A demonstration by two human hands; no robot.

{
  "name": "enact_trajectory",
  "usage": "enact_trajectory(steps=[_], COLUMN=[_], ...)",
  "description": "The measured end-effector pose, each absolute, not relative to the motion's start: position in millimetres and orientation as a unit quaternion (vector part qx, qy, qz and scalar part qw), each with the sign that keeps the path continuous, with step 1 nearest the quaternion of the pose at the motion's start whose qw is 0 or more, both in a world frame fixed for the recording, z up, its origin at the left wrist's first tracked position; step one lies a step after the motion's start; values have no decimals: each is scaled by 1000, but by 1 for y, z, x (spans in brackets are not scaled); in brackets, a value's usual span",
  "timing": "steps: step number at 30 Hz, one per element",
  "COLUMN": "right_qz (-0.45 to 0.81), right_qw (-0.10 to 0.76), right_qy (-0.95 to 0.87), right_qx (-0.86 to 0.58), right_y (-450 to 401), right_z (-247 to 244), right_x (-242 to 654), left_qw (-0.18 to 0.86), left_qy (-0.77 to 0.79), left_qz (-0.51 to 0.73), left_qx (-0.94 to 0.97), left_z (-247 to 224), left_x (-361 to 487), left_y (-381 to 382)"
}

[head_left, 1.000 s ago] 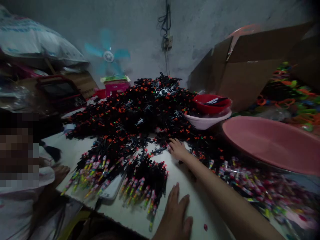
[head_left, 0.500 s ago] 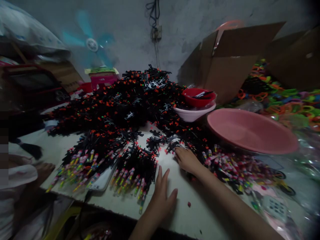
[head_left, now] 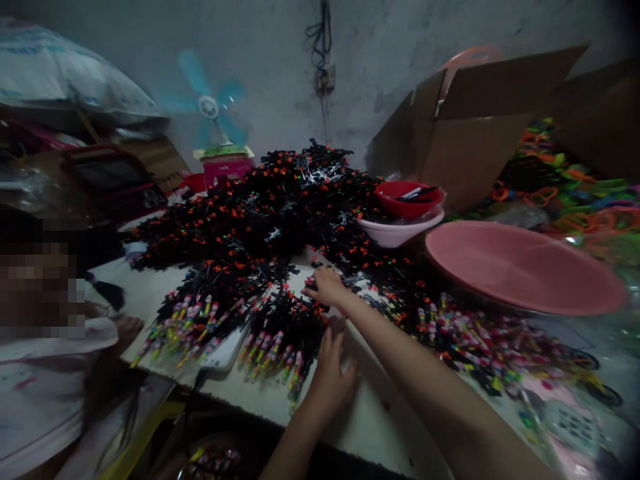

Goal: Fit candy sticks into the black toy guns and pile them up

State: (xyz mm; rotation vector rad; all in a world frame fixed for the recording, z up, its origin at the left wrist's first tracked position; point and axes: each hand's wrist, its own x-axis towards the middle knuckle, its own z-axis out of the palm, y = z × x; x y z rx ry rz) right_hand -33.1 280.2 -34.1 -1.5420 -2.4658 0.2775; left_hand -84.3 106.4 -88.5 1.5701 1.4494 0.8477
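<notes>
Small black toy guns with orange tips form a large heap point(head_left: 240, 220) at the back of the table. My right hand point(head_left: 327, 287) reaches over the smaller loose guns in front of it, with black pieces between its thumb and bent fingers; the fingertips are partly hidden. Below it, my left hand point(head_left: 330, 377) rests low over the white tabletop, thumb and fingers apart, holding nothing. Just left of that hand lies a bunch of black toy guns with colourful candy-like tubes point(head_left: 273, 353). Another such bunch point(head_left: 185, 327) sits farther left.
A white phone-like device point(head_left: 225, 353) lies between the bunches. On the right are a pink basin point(head_left: 520, 267), a red bowl point(head_left: 410, 200) in a pale bowl point(head_left: 400, 233), and pink-wrapped tubes point(head_left: 490, 340). A person's hand point(head_left: 129, 330) is at the left edge; behind stands a blue fan point(head_left: 207, 107).
My right hand has moved left, from the loose guns on the right to above the nearer bunch. My left hand has shifted slightly, still spread. The view has turned a little left.
</notes>
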Motion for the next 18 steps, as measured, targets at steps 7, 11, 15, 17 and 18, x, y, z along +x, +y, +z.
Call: enact_trajectory(steps=[7,11,15,17,18], right_qz=[103,87,79,79,80], right_qw=[98,99,103,110,115], right_qy=[-817,-786,-753,-747,-747], right_qx=[-559,-604,-645,-651,-650], right_y=[281,269,248,236,231], right_z=[-53,-48,-41,-38,-38], right_x=[-21,0,19,27,31], left_qw=[409,417,421,424,428], left_qy=[572,574,569,569,567], left_qz=[344,345,381,404,418], left_qx=[622,615,595,578,566], left_z=[-85,-82,-86,-92,-95], left_x=[-88,-89,-85,-81,-78], left_y=[102,102,109,115,119])
